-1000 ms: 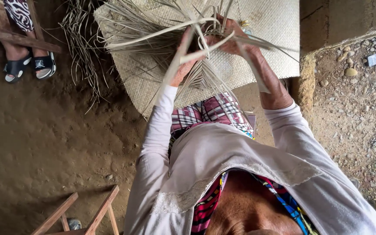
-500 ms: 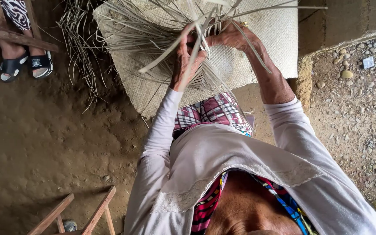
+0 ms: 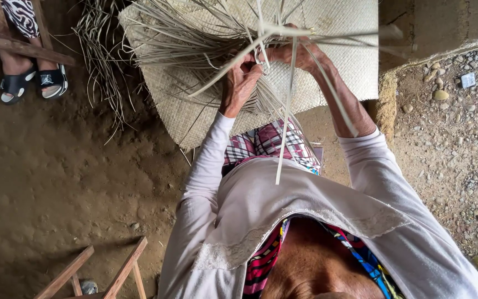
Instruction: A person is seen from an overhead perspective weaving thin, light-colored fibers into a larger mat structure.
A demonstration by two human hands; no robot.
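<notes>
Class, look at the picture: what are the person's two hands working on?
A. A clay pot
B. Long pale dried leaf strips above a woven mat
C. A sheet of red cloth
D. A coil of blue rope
B: the left hand and right hand meet among long pale leaf strips, with the woven mat lying beneath them.

The woven mat (image 3: 338,66) runs off the top edge, and loose strips (image 3: 206,39) hide the hands' fingertips.
</notes>
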